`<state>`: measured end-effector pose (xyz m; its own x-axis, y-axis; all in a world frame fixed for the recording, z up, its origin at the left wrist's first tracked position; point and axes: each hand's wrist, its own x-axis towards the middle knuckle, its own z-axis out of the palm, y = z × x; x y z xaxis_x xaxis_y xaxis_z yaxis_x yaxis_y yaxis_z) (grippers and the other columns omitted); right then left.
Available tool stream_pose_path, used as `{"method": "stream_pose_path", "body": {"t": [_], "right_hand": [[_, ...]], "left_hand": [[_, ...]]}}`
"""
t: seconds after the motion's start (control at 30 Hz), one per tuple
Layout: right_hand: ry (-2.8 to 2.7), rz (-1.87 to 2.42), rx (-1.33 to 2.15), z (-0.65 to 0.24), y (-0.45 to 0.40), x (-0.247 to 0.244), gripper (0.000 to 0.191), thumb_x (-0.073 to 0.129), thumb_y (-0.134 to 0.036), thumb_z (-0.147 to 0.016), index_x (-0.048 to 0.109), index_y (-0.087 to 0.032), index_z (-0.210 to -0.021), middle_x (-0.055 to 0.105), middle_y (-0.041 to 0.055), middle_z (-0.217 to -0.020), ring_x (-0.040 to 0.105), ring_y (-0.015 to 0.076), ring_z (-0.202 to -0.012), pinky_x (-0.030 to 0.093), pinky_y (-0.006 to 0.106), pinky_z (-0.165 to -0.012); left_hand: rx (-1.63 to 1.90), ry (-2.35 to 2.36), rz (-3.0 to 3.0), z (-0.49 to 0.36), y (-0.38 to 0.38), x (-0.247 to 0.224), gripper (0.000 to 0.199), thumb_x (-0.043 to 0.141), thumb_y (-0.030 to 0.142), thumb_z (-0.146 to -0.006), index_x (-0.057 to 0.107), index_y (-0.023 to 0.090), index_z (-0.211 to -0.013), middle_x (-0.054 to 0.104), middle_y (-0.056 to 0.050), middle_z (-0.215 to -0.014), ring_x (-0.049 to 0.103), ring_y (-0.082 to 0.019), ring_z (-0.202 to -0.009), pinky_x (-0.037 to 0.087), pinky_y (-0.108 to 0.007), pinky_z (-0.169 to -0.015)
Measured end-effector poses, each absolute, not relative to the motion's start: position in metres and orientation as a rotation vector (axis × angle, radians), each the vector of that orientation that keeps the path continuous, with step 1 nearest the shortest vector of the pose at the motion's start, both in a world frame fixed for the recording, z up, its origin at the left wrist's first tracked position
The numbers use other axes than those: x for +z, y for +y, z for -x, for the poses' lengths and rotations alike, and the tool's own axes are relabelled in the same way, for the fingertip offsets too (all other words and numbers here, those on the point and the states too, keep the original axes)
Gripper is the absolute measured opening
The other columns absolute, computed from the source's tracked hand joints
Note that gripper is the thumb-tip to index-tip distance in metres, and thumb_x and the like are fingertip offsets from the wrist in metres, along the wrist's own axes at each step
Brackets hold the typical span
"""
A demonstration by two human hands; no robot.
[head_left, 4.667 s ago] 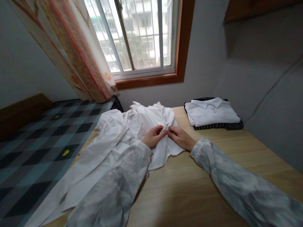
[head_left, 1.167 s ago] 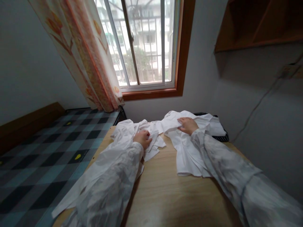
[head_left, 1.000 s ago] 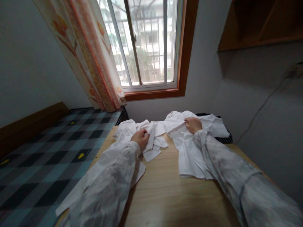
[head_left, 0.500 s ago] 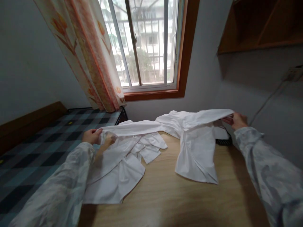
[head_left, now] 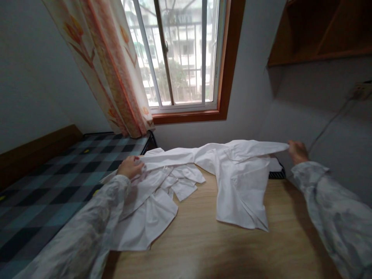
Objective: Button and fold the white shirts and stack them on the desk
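A crumpled white garment point(head_left: 242, 190) is stretched across the far part of the wooden table, one wide flap hanging down towards me on the right. My right hand point(head_left: 298, 152) pinches its right end, pulled to a narrow point above the table. At the other end, my left hand point(head_left: 130, 167) is closed on the cloth, low over a spread of white fabric point(head_left: 145, 223) on the table's left side. Whether that fabric is part of the same garment I cannot tell. The left fingertips are partly hidden by folds.
The pale wooden table point(head_left: 186, 248) spans the front. Left of it lies a bed with a checked cover point(head_left: 58, 170). A black ribbed object point(head_left: 277, 175) sits at the table's far right. Behind are a curtain point(head_left: 116, 77), a window point(head_left: 180, 58) and a wall shelf point(head_left: 319, 35).
My left hand has moved right and inward along the cloth. My right hand has shifted slightly right, drawing the garment's end to a narrower point, and the hanging flap has moved slightly.
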<state>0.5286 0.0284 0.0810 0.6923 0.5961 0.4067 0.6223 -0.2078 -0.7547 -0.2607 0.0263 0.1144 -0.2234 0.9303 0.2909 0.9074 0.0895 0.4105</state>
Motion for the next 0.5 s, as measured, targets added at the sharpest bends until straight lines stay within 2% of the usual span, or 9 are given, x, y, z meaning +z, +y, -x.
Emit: {"method": "stream_pose_path", "body": {"t": [0.03, 0.1, 0.17, 0.27, 0.37, 0.43, 0.5], "right_hand": [[-0.95, 1.91, -0.046, -0.523, 0.033, 0.08, 0.021, 0.061, -0.033, -0.093, 0.074, -0.017, -0.096, 0.073, 0.0282, -0.106, 0.068, 0.0331, -0.101, 0.049, 0.048, -0.087], [-1.067, 1.918, -0.102, -0.504, 0.041, 0.078, 0.031, 0.069, -0.037, -0.089, 0.074, -0.018, -0.114, 0.072, 0.0257, -0.124, 0.064, 0.0343, -0.118, 0.047, 0.049, -0.102], [-1.418, 1.867, -0.198, -0.476, 0.047, 0.076, 0.041, 0.07, -0.042, -0.09, 0.072, -0.018, -0.123, 0.072, 0.022, -0.131, 0.062, 0.0342, -0.125, 0.043, 0.048, -0.112], [-1.876, 1.737, -0.244, -0.429, 0.051, 0.069, 0.057, 0.077, -0.049, -0.087, 0.068, -0.017, -0.134, 0.071, 0.0198, -0.14, 0.063, 0.0356, -0.13, 0.041, 0.048, -0.118], [-2.131, 1.721, -0.218, -0.396, 0.048, 0.059, 0.068, 0.079, -0.056, -0.087, 0.065, -0.019, -0.142, 0.066, 0.0193, -0.15, 0.062, 0.0365, -0.135, 0.043, 0.046, -0.118], [-2.169, 1.821, -0.224, -0.385, 0.046, 0.052, 0.065, 0.078, -0.057, -0.088, 0.067, -0.019, -0.14, 0.068, 0.0205, -0.146, 0.065, 0.0367, -0.13, 0.047, 0.046, -0.112], [-2.131, 1.952, -0.242, -0.383, 0.045, 0.045, 0.058, 0.076, -0.059, -0.09, 0.072, -0.017, -0.13, 0.071, 0.0224, -0.137, 0.068, 0.0362, -0.121, 0.05, 0.044, -0.104]], "left_hand": [[0.77, 2.25, -2.029, 0.244, 0.03, 0.114, 0.032, 0.077, 0.043, -0.076, 0.069, 0.02, -0.097, 0.077, -0.015, -0.116, 0.07, -0.036, -0.114, 0.053, -0.043, -0.102], [0.784, 2.088, -2.191, 0.204, 0.037, 0.111, 0.038, 0.073, 0.048, -0.083, 0.071, 0.02, -0.108, 0.075, -0.016, -0.125, 0.07, -0.034, -0.117, 0.051, -0.042, -0.107], [0.818, 1.903, -2.28, 0.16, 0.043, 0.105, 0.044, 0.072, 0.052, -0.086, 0.071, 0.019, -0.114, 0.075, -0.017, -0.128, 0.069, -0.034, -0.12, 0.05, -0.041, -0.109], [0.754, 1.78, -2.291, 0.092, 0.051, 0.092, 0.049, 0.074, 0.06, -0.087, 0.073, 0.02, -0.115, 0.076, -0.016, -0.127, 0.071, -0.033, -0.116, 0.051, -0.038, -0.102], [0.511, 1.807, -2.172, 0.038, 0.058, 0.074, 0.057, 0.077, 0.074, -0.081, 0.075, 0.021, -0.103, 0.08, -0.013, -0.108, 0.073, -0.031, -0.104, 0.051, -0.034, -0.089], [0.408, 1.85, -2.113, 0.016, 0.063, 0.062, 0.061, 0.076, 0.081, -0.077, 0.075, 0.021, -0.088, 0.08, -0.014, -0.097, 0.074, -0.033, -0.1, 0.05, -0.035, -0.086], [0.382, 1.897, -2.05, 0.004, 0.066, 0.052, 0.065, 0.075, 0.085, -0.075, 0.074, 0.02, -0.079, 0.081, -0.017, -0.094, 0.073, -0.036, -0.1, 0.05, -0.038, -0.086]]}}
